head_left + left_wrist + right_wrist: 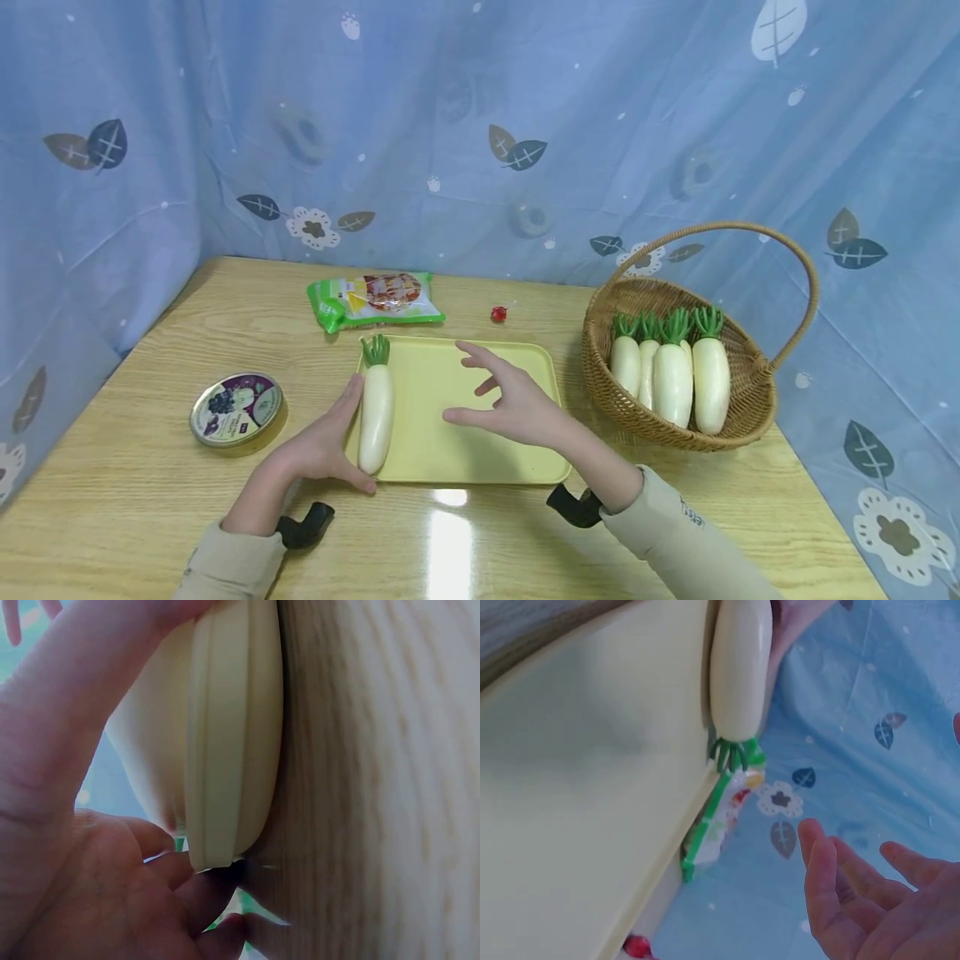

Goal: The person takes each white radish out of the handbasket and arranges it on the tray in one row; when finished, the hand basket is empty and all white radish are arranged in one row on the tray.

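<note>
L hand (324, 443), spread, touches tray (426, 383) — radish (377, 421) btwn hands, nearer L — R hand (513, 402) half-spread, empty.

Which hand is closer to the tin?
Left. The left hand is at the left end of the tray, right of the tin; the right hand is over the tray, farther away.

The wood-grain tabletop (135, 479) is glossy, mirroring light at the near side. The tray (450, 408) looks like smooth plastic, and the white radish (377, 417) smooth with a soft sheen. Far left, shiny plastic film wraps the packet (378, 298); right, the basket (750, 404) is rough wicker; behind hangs creased cloth (442, 167).
</note>
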The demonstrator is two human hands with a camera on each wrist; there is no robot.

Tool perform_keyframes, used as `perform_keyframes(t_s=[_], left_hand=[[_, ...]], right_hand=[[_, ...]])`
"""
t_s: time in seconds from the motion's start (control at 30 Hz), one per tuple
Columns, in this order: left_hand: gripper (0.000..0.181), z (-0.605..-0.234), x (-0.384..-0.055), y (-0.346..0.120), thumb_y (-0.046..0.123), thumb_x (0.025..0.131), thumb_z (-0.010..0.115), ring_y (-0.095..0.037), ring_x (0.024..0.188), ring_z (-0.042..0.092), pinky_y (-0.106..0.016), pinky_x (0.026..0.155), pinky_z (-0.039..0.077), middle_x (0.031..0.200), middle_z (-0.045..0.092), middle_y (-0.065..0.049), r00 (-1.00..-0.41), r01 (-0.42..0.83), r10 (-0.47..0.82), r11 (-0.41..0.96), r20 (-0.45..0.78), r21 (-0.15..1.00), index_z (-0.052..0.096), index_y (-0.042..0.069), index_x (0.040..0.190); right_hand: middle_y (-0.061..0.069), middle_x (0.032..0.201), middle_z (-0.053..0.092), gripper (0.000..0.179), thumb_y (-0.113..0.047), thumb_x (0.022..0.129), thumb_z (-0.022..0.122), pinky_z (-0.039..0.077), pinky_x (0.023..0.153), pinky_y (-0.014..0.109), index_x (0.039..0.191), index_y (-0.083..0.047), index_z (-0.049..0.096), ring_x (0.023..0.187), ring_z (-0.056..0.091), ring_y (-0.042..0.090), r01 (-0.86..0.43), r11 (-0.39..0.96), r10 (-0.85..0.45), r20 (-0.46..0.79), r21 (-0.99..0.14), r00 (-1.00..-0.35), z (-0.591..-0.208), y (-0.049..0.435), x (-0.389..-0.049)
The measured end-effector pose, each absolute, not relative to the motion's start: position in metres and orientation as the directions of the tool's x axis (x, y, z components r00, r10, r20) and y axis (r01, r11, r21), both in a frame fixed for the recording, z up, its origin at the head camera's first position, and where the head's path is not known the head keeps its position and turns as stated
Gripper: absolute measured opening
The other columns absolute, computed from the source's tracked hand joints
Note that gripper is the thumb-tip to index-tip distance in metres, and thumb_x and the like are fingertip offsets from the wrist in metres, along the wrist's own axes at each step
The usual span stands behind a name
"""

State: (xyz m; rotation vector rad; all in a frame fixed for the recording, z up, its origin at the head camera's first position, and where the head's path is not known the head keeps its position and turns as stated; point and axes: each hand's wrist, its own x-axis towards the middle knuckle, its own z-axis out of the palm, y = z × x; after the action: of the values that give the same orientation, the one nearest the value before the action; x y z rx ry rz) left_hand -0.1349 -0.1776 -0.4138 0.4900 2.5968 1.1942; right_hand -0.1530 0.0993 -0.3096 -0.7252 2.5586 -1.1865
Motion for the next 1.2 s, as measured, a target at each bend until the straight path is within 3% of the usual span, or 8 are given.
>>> perform_keyframes(t_s=[0.4,0.63,1.2], left_hand=[[0.147,-0.417,-0.136,-0.178,0.038,0.044,0.089,-0.042,0.134,-0.003,-0.054,0.107,0.007,0.147,-0.012,-0.028,-0.912,0.212,0.406,0.595,-0.063,0.775,-0.012,-0.008,0.141],[0.147,-0.418,-0.137,-0.178,0.039,0.044,0.089,-0.041,0.135,-0.004,-0.054,0.107,0.007,0.147,-0.013,-0.027,-0.912,0.201,0.402,0.604,-0.077,0.771,-0.012,-0.006,0.141],[0.147,-0.416,-0.136,-0.178,0.038,0.044,0.089,-0.041,0.135,-0.003,-0.053,0.107,0.007,0.147,-0.012,-0.027,-0.912,0.198,0.401,0.607,-0.082,0.77,-0.012,-0.007,0.141]], right_hand=[[0.002,0.134,0.045,0.079,-0.039,0.077,0.071,0.049,0.076,0.037,0.143,-0.03,0.028,0.099,0.055,0.019,-0.376,0.571,-0.499,0.055,-0.729,-0.865,-0.298,0.136,-0.153],[0.003,0.136,0.045,0.08,-0.039,0.078,0.071,0.05,0.073,0.032,0.144,-0.029,0.026,0.097,0.056,0.018,-0.387,0.598,-0.471,0.083,-0.702,-0.878,-0.295,0.155,-0.155],[0.011,0.136,0.042,0.079,-0.029,0.083,0.067,0.052,0.075,0.034,0.146,-0.025,0.02,0.1,0.057,0.026,-0.366,0.618,-0.418,0.103,-0.696,-0.902,-0.285,0.205,-0.16]])
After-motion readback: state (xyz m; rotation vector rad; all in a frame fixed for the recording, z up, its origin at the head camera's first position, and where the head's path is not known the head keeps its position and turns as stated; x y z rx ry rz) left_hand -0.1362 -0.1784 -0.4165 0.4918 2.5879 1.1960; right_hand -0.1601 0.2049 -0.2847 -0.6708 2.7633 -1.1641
